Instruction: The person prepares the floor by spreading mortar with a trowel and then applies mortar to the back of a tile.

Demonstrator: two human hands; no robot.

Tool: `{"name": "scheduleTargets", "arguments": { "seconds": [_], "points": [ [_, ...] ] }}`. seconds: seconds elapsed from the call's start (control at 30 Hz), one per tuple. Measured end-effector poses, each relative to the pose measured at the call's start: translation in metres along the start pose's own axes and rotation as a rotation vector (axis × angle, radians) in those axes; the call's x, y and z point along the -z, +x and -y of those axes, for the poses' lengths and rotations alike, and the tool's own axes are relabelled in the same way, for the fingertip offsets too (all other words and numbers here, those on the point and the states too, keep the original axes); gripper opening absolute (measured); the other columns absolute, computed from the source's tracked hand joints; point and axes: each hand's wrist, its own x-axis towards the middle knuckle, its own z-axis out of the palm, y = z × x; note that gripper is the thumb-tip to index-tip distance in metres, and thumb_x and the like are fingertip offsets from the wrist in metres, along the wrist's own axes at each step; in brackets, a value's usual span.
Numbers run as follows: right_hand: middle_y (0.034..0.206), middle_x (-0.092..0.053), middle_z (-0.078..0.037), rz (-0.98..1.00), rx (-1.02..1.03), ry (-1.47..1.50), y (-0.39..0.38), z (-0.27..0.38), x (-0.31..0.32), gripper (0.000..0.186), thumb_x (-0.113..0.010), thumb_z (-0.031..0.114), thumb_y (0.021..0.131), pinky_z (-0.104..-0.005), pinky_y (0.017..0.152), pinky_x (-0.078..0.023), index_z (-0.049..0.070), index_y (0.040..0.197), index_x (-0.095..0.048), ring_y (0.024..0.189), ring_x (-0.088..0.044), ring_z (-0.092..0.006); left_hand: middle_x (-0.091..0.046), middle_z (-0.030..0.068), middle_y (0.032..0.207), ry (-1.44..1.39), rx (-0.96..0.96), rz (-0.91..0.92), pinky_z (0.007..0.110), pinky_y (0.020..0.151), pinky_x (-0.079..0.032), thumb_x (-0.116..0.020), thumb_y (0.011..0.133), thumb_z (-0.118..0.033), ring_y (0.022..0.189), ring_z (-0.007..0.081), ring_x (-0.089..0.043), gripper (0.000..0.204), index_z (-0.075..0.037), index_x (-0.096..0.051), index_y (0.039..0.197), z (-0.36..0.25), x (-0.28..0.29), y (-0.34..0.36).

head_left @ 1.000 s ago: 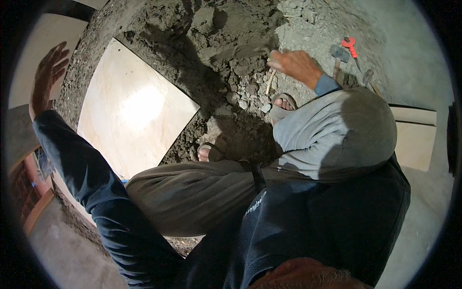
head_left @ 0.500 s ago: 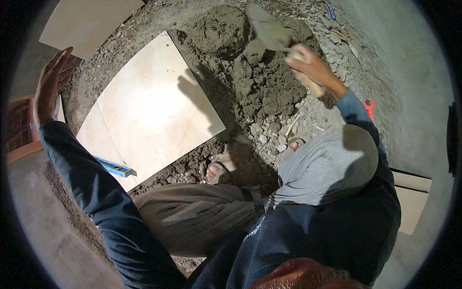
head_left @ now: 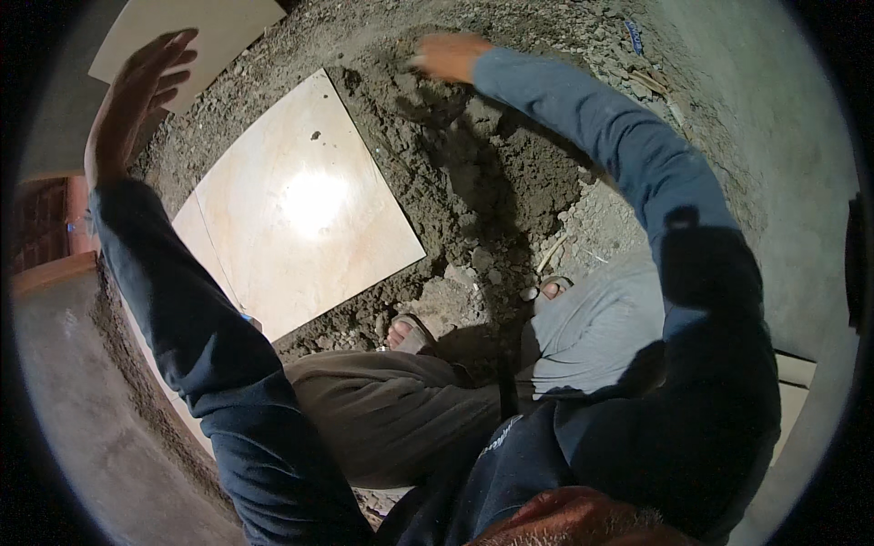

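Note:
My left hand [head_left: 141, 96] is raised at the upper left, fingers apart and holding nothing, in front of a pale tile [head_left: 214, 32]. A cream tile [head_left: 273, 232] with a thin dividing line and a few dark crumbs lies on rough mortar to the right of my left arm. My right hand [head_left: 446, 56] reaches to the top centre over grey wet mortar [head_left: 537, 182]; its fingers are blurred, and whatever they may hold is not discernible. A blue spirit level [head_left: 248, 318] is mostly hidden behind my left sleeve.
Gravel, stones and thin sticks [head_left: 551, 250] lie near my sandalled feet [head_left: 408, 333]. A blue object [head_left: 635, 36] is at the top right. More tiles [head_left: 790, 396] lie at the right edge on grey concrete [head_left: 792, 155]. A reddish wooden frame [head_left: 50, 282] is at the far left.
My right hand, which held a trowel half a second ago, has swept up and left across the mortar; the trowel cannot be made out now. My left hand has moved up and slightly right.

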Motion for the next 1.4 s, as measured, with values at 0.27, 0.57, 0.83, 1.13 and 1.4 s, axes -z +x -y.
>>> {"name": "scheduleTargets", "arguments": {
  "seconds": [0.27, 0.57, 0.83, 1.13, 1.4],
  "points": [
    [0.061, -0.051, -0.013, 0.102, -0.201, -0.062, -0.034, -0.119, -0.056, 0.044, -0.031, 0.031, 0.111, -0.0422, 0.058, -0.052, 0.009, 0.144, -0.049, 0.046, -0.044, -0.0261, -0.058, 0.0134, 0.139, 0.058, -0.022, 0.050, 0.047, 0.111, -0.038, -0.048, 0.092, -0.068, 0.126, 0.0307, -0.056, 0.071, -0.019, -0.054, 0.143, 0.008, -0.035, 0.019],
    [0.053, -0.041, -0.006, 0.131, -0.601, 0.491, -0.087, -0.143, -0.026, 0.064, -0.030, 0.053, 0.107, -0.0421, 0.056, -0.046, 0.001, 0.095, -0.065, 0.045, -0.036, -0.0168, -0.057, 0.0144, 0.141, 0.055, 0.113, 0.019, 0.047, 0.114, -0.037, -0.049, 0.094, -0.066, 0.131, 0.0329, -0.053, 0.069, -0.020, -0.052, 0.145, 0.061, 0.009, -0.021],
    [0.111, -0.062, -0.021, -0.338, -0.035, 0.066, -0.171, -0.084, -0.003, 0.069, -0.042, 0.054, 0.104, -0.0528, 0.081, -0.052, 0.003, 0.149, -0.038, 0.090, -0.064, -0.0400, -0.052, 0.0138, 0.146, -0.053, 0.047, 0.025, 0.045, 0.117, -0.033, -0.047, 0.098, -0.061, 0.137, 0.0286, -0.048, 0.064, -0.020, -0.049, 0.147, 0.140, 0.039, -0.009],
    [0.076, -0.065, -0.015, -0.086, 0.211, -0.021, -0.113, 0.054, -0.024, 0.040, -0.051, 0.038, 0.104, -0.0481, 0.063, -0.055, 0.000, 0.118, -0.053, 0.073, -0.069, -0.0341, -0.064, 0.0184, 0.125, -0.046, -0.014, 0.009, 0.041, 0.096, -0.052, -0.060, 0.098, -0.047, 0.112, 0.0277, -0.063, 0.057, -0.003, -0.058, 0.134, -0.019, -0.016, -0.025],
    [0.093, -0.067, -0.024, 0.123, -0.325, 0.097, -0.112, -0.039, -0.036, 0.052, -0.043, 0.044, 0.106, -0.0559, 0.074, -0.053, -0.001, 0.131, -0.049, 0.084, -0.067, -0.0400, -0.057, 0.0145, 0.141, 0.101, -0.039, 0.040, 0.045, 0.115, -0.037, -0.045, 0.096, -0.066, 0.130, 0.0280, -0.055, 0.068, -0.021, -0.050, 0.146, 0.073, 0.012, -0.009]
  ]
}}
